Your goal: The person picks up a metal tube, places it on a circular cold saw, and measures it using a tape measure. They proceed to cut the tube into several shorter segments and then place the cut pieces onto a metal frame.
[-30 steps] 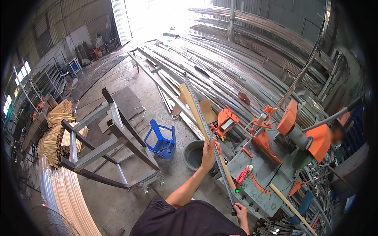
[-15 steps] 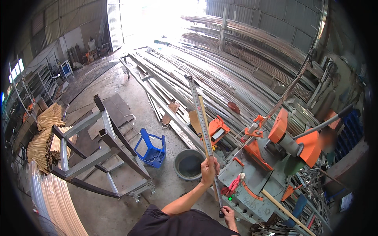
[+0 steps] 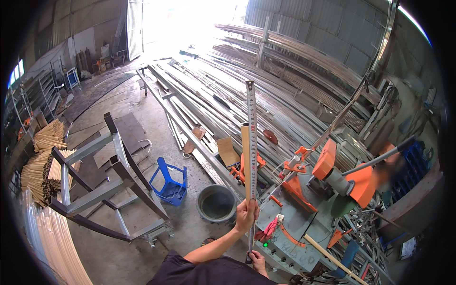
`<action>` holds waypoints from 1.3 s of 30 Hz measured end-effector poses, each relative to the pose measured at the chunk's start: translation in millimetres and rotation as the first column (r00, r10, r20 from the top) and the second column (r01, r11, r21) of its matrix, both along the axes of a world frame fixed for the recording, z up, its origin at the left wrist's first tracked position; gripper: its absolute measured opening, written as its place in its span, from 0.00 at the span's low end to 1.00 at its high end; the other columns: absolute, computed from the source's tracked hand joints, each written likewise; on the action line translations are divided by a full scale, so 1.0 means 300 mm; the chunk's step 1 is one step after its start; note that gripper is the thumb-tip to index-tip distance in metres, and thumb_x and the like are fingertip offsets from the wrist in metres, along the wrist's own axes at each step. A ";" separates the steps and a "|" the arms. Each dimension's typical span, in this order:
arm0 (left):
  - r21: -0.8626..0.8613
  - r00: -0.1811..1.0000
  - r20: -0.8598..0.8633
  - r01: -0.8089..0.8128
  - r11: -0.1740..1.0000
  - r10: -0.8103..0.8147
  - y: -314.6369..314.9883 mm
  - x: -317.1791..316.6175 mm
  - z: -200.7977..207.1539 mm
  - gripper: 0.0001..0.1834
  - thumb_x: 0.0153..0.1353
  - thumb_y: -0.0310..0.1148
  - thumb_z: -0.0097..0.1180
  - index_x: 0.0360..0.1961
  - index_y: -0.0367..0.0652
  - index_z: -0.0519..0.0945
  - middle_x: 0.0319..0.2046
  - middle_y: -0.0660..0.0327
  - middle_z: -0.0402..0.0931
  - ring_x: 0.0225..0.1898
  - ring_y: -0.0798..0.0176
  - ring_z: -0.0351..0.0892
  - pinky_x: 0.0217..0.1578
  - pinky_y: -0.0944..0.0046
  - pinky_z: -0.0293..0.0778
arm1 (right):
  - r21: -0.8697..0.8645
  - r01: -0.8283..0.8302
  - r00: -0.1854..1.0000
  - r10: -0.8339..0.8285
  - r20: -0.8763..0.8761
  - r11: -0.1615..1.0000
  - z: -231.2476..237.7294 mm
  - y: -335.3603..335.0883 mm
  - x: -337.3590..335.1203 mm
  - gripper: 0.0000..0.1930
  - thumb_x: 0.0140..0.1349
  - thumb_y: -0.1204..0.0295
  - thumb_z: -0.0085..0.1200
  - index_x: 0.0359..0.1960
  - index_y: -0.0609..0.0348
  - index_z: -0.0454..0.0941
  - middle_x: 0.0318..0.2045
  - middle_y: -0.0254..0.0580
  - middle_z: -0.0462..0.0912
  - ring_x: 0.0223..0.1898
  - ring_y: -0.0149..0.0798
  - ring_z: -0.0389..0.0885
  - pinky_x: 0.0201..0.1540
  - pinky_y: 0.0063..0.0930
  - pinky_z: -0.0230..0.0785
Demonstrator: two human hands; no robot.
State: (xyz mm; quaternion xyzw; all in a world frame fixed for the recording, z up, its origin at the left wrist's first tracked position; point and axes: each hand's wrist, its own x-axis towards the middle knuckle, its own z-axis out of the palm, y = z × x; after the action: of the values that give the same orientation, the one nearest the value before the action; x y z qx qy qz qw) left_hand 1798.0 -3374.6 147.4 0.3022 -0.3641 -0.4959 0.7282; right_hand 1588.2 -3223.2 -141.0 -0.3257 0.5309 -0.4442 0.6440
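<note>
My left hand [image 3: 246,216] is closed around a slim tan tube [image 3: 246,156], which stands nearly upright with its hollow end up. Alongside the tube runs the pulled-out blade of a tape measure [image 3: 252,128], pinched in the same hand. The blade rises past the tube's upper end, its hooked tip free in the air. Lower down, near my body, my right hand [image 3: 258,262] grips the lower end of the tape measure, where the dark case is only partly visible. Pink-red gloves [image 3: 270,229] lie on the saw bench just right of my hands.
An orange cut-off saw [image 3: 363,183] stands on the grey-green bench [image 3: 289,242] at right. On the left are a welded metal frame [image 3: 102,192], a blue stool [image 3: 170,183], a dark tub [image 3: 216,203] and bundled tan tubes [image 3: 35,175]. Long metal bars [image 3: 209,102] stretch behind.
The tube and tape blade have swung from leaning left to nearly upright. Both hands have shifted slightly left in the picture, still holding on.
</note>
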 end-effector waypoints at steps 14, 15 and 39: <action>-0.070 0.999 0.042 0.000 0.998 0.002 0.006 -0.030 0.026 0.26 0.72 0.50 0.45 0.22 0.40 0.68 0.12 0.66 0.66 0.12 0.76 0.63 0.12 0.73 0.57 | -0.023 -0.084 0.996 0.085 0.040 0.996 0.102 -0.010 0.024 0.10 0.66 0.74 0.56 0.46 0.66 0.80 0.39 0.39 0.85 0.40 0.29 0.80 0.47 0.21 0.69; -0.075 0.998 0.055 -0.002 0.997 0.006 0.008 -0.029 0.034 0.26 0.71 0.51 0.45 0.22 0.40 0.68 0.12 0.66 0.66 0.12 0.76 0.63 0.12 0.73 0.57 | -0.009 -0.093 0.995 0.093 0.025 0.996 0.108 -0.011 0.025 0.10 0.66 0.74 0.56 0.46 0.66 0.80 0.39 0.39 0.85 0.40 0.28 0.80 0.46 0.20 0.69; 0.048 0.996 0.087 -0.019 0.999 0.015 -0.094 -0.056 0.062 0.30 0.70 0.56 0.45 0.17 0.44 0.68 0.09 0.68 0.63 0.10 0.75 0.63 0.11 0.73 0.56 | 0.008 -0.028 0.996 0.027 0.085 1.000 0.125 -0.047 0.023 0.10 0.63 0.74 0.59 0.44 0.65 0.82 0.37 0.36 0.85 0.39 0.27 0.80 0.47 0.21 0.70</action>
State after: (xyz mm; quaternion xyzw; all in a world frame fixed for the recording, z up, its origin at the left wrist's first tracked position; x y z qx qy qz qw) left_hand 1781.3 -3402.9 166.0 0.3443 -0.3804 -0.4849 0.7083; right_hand 1595.1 -3237.2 -103.4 -0.3108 0.5006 -0.4462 0.6736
